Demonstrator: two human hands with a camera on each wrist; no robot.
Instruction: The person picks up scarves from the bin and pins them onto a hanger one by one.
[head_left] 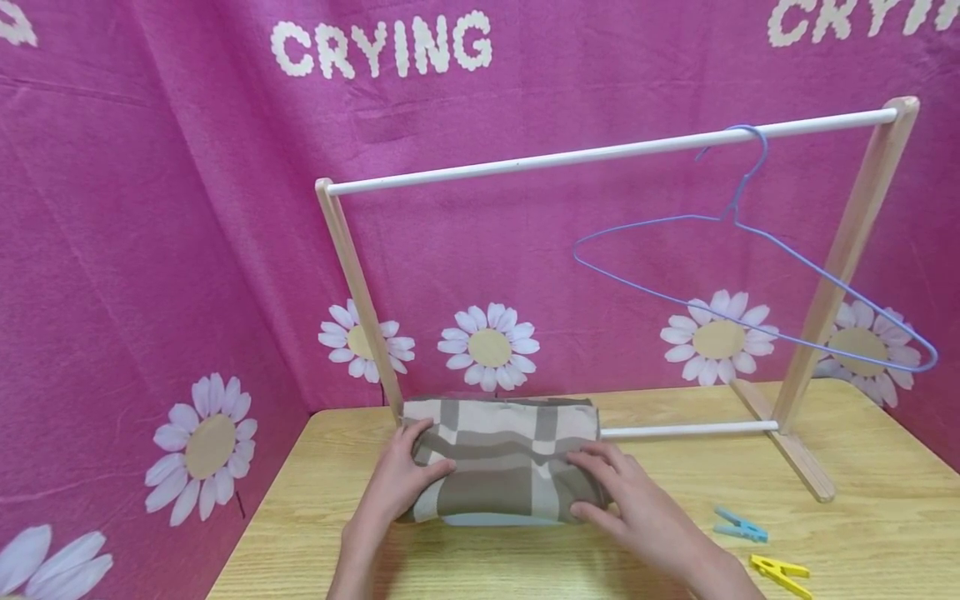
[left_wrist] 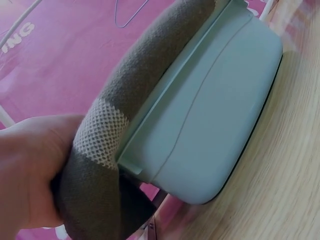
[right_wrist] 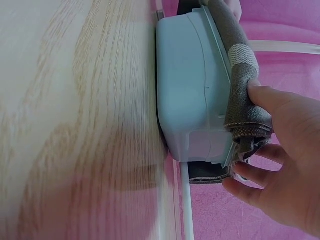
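Note:
A folded knit cloth [head_left: 495, 467] in brown, grey and cream checks lies across the top of a pale blue plastic bin [right_wrist: 185, 85]. In the head view the cloth hides most of the bin. My left hand [head_left: 401, 471] holds the cloth's left end, thumb lying over the checks. At the right end, my right hand [head_left: 630, 500] has its thumb on the near roll of cloth and its fingers bent around the side. The right wrist view shows those fingertips [right_wrist: 235, 187] at the folded layers, and a dark flap hangs down beside the bin.
Behind the bin stands a wooden rack with a white top rail [head_left: 525, 162] and a lower rail [head_left: 690, 430]. A blue wire hanger [head_left: 787, 242] hangs at its right. A blue clothespin [head_left: 741, 525] and a yellow clothespin [head_left: 780, 572] lie on the table [head_left: 300, 517], right of my right hand.

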